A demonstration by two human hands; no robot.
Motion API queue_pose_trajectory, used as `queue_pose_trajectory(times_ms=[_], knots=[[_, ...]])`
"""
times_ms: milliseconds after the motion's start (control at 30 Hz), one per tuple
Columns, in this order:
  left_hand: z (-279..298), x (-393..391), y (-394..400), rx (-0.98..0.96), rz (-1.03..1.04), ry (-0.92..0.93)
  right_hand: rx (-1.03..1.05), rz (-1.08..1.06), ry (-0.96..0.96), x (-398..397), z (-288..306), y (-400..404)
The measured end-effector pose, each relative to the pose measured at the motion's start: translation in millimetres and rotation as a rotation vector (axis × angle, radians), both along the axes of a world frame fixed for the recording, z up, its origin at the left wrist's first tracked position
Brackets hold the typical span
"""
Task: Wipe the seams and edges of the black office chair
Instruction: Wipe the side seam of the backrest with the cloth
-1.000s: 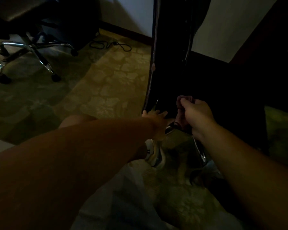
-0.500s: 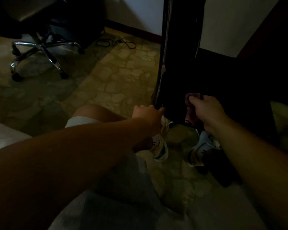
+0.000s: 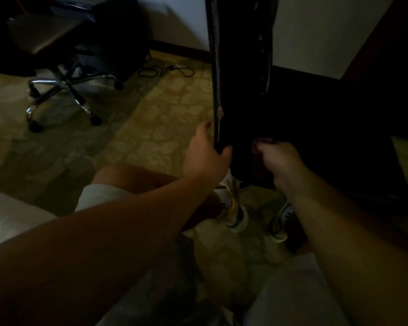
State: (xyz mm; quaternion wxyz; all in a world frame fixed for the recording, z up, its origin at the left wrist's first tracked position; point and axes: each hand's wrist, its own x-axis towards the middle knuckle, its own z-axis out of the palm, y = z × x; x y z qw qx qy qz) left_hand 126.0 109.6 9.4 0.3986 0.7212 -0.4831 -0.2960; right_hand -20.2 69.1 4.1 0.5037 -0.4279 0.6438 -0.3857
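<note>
Dim carpet [image 3: 165, 118] with a pale cobbled pattern covers the floor, running back to a light wall and dark skirting where a black cable [image 3: 165, 71] lies coiled. Toward the far left corner of the carpet stands a second office chair [image 3: 57, 67] on a chrome star base with castors. The black office chair [image 3: 240, 90] being cleaned rises just in front of the person, seen edge-on, its worn side seam [image 3: 218, 97] running down as a pale, frayed line.

The left hand [image 3: 206, 156] grips the lower end of that edge, thumb on the near face and fingers wrapped round the far side, steadying it. The right hand [image 3: 278, 158] is fisted round a dark bunched cloth [image 3: 260, 147], pressed against the black panel just beside the left hand. Below them, two white sneakers [image 3: 236, 215] rest on the carpet near the chair's base.

By my reading, the backrest is stiff at its frame but padded and slightly yielding on its faces, and the whole chair will roll or swivel on its castors if pushed, so the bracing hold on the rigid edge is the sensible place to take it. The covering looks cracked along the seam; it may flake under hard rubbing, so the soft, limp cloth is best folded over a fingertip and drawn lightly along the line.
</note>
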Motion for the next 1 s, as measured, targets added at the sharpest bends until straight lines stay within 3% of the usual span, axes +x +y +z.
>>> queue_pose_trajectory(times_ms=[167,367,633,1000], knots=[[1.6,-12.3,-15.0,-0.073,0.064,0.165,0.034,-0.031,-0.023,-4.8,4.9,-4.3],[-7.6,-2.7,-18.4,-0.165,0.055,0.036,0.05,-0.042,-0.018,-9.0,8.4,-6.8],[-10.4,15.8,-13.5,-0.178,0.049,0.004,0.069,-0.039,0.01,10.7,13.2,-11.3],[-10.4,47.0,-40.8,-0.101,0.016,0.093,0.118,-0.121,-0.16,43.8,7.5,-10.4]])
